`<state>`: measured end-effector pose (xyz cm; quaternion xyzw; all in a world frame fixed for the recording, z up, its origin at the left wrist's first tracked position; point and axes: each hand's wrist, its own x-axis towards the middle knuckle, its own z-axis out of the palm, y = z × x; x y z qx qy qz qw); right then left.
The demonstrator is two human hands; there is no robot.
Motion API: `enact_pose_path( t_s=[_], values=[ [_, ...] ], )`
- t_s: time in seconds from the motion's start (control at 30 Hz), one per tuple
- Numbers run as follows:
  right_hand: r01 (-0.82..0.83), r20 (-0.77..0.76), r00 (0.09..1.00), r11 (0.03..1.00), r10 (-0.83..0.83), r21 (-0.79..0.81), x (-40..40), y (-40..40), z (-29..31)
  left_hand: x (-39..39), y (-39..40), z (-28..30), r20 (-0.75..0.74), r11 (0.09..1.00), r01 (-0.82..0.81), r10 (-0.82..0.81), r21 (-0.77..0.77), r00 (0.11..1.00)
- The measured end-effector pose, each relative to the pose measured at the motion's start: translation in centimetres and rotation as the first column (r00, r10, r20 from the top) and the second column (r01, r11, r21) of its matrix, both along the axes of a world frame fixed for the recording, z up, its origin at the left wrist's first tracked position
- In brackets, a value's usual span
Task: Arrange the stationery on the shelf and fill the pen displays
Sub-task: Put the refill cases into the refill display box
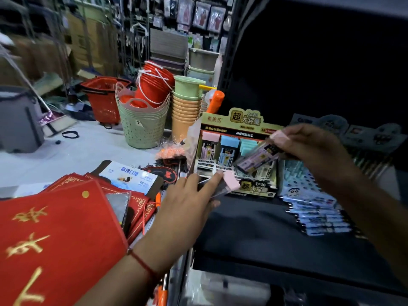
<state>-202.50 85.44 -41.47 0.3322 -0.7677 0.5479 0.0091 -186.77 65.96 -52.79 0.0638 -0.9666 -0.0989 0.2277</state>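
Note:
A black-and-gold cardboard display box stands on the dark shelf, with pink-, blue- and green-capped lead cases upright in its slots. My right hand pinches a pink-capped case tilted above the box's right side. Just in front of the box's left corner, my left hand holds another pink-capped case. A fanned row of light-blue cartoon pens lies on the shelf to the right of the box.
Red cloth banners with gold characters are piled at lower left. On the floor behind stand stacked green baskets, red buckets, orange and green cups and a red shopping basket. More dark display cards line the shelf's back right.

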Motion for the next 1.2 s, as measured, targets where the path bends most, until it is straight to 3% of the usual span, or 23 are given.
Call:
enact_pose_path(
  t_s=[0.17, 0.47, 0.7, 1.0, 1.07, 1.13, 1.2],
  values=[
    [0.083, -0.258, 0.966, 0.975, -0.028, 0.208, -0.5, -4.0, 0.9, 0.1, 0.0, -0.5, 0.039, 1.0, -0.005, 0.006, -0.029, 0.999],
    [0.159, -0.423, 0.905, 0.896, 0.035, 0.414, -1.9, -8.2, -1.0, -0.3, -0.1, -0.8, 0.023, 1.0, -0.012, 0.011, 0.018, 1.0],
    [0.134, -0.363, 0.93, 0.872, 0.053, 0.471, -1.6, -9.2, -1.9, -0.2, -0.5, -0.8, 0.054, 0.998, -0.009, 0.005, 0.067, 0.999],
    [0.128, -0.308, 0.951, 0.852, 0.041, 0.508, -2.7, -9.6, -2.7, -1.2, 0.4, -1.4, -0.05, 1.0, 0.014, -0.013, 0.018, 0.999],
    [0.211, -0.429, 0.902, 0.825, 0.042, 0.525, -3.2, -9.6, -2.9, -1.2, 0.6, -1.2, -0.05, 0.999, 0.027, -0.025, 0.035, 0.998],
    [0.338, -0.604, 0.792, 0.758, 0.09, 0.557, -3.6, -9.8, -3.0, -1.3, 0.7, -1.1, -0.042, 0.999, 0.025, -0.023, 0.046, 0.999],
    [0.374, -0.663, 0.736, 0.732, 0.14, 0.569, -3.8, -10.0, -3.1, -1.3, 0.6, -1.0, -0.041, 0.998, 0.022, -0.02, 0.054, 0.999]
  ],
)
